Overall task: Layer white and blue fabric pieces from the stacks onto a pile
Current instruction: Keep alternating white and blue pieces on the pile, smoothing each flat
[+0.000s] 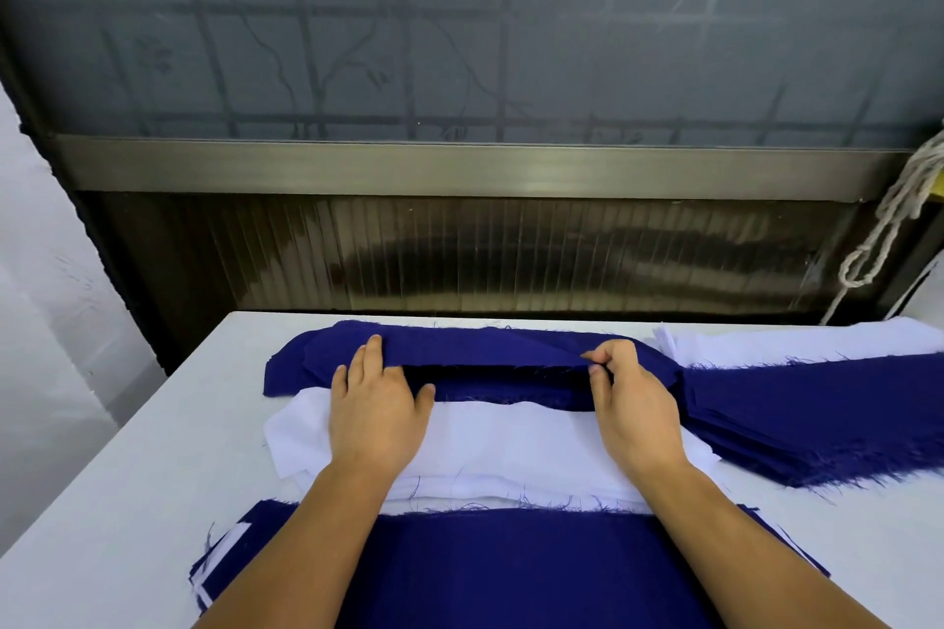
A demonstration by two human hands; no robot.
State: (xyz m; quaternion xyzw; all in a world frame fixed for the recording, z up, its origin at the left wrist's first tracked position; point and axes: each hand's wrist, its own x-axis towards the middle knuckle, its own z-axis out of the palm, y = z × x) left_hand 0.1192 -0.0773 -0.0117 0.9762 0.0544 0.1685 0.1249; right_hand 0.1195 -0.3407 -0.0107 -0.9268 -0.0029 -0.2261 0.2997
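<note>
Both hands are out over the far blue stack (459, 347), at the back of the white surface (127, 501). The right hand (631, 404) has its fingertips and thumb curled in, pinching the frayed near edge of the top blue piece (485, 345) and raising it, so a dark gap opens between that piece and the layers under it. That looks like the way to peel off just one layer, not two.

The left hand (375, 411) lies mostly flat, fingers straight and reaching onto the blue cloth, thumb spread toward the gap. Whether it is under the lifted edge or only pressing on top, I cannot tell; my guess is that it steadies the stack while the other side is freed.

Just in front of the blue stack, under both wrists, sits the white stack (511, 439), its edge touching the blue. Nearest the person lies the pile (511, 572), blue on top, with white corners peeking out at its left edge, so the layers do alternate. With blue topmost there, taking another blue is puzzling; perhaps it is only being straightened.

On the right, another blue stack (817, 419) fans out with more white fabric (792, 345) behind it. A knotted rope (889, 225) hangs by the window frame (459, 169).
</note>
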